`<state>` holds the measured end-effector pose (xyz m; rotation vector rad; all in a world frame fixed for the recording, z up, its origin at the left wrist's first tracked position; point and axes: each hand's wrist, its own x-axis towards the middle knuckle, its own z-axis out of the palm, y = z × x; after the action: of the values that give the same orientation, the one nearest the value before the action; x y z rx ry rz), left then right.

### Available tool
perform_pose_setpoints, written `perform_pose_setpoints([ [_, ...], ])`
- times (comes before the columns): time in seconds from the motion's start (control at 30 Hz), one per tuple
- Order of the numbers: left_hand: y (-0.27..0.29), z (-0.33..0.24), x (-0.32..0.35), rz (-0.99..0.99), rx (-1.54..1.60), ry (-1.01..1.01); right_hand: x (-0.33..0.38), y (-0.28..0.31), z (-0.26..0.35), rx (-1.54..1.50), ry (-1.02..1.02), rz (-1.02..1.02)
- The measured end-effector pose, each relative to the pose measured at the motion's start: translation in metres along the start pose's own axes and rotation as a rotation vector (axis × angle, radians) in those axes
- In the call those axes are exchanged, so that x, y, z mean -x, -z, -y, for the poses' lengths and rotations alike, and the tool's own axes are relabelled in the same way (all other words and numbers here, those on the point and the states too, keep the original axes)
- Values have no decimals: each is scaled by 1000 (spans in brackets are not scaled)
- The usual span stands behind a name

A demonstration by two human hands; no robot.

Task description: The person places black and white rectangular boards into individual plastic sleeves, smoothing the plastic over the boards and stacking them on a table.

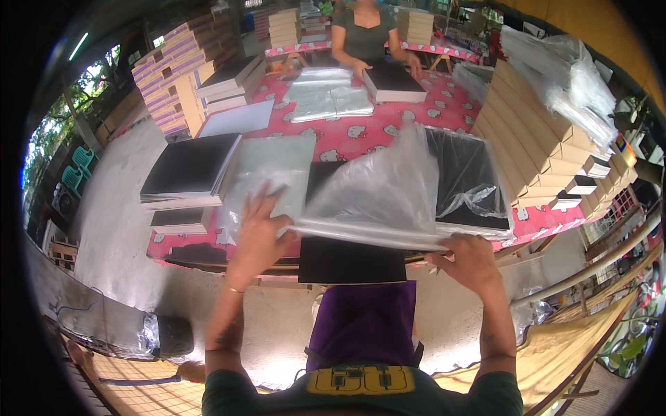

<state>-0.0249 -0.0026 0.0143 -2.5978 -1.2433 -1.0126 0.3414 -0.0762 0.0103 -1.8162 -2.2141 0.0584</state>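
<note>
A clear plastic bag (374,184) is stretched between my two hands over a thin black sheet or cover (352,260), which juts past the table's near edge. My left hand (260,232) pinches the bag's near left corner with thumb and forefinger, its other fingers spread and slightly blurred. At the opposite corner, my right hand (472,262) has its fingers curled over the bag's near edge. Right behind that hand lies a black-covered stack in clear plastic (468,180). Left of the sheet, flat clear bags (270,173) lie by my left fingers.
Black-topped paper stacks (187,166) stand at the table's left. Brown cartons (534,139) with plastic on top rise at the right. Across the pink patterned table (343,142), another person (365,41) handles a black-topped block (394,83). More boxes (177,76) tower at the far left.
</note>
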Motion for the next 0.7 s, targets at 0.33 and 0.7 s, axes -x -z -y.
perform_pose_setpoints([
  [0.33,2,-31,14,363,1055,152,-5,-39,-2,-1272,62,517],
  [0.7,-31,-8,30,197,1826,295,1,-85,-14,-1298,114,754],
])
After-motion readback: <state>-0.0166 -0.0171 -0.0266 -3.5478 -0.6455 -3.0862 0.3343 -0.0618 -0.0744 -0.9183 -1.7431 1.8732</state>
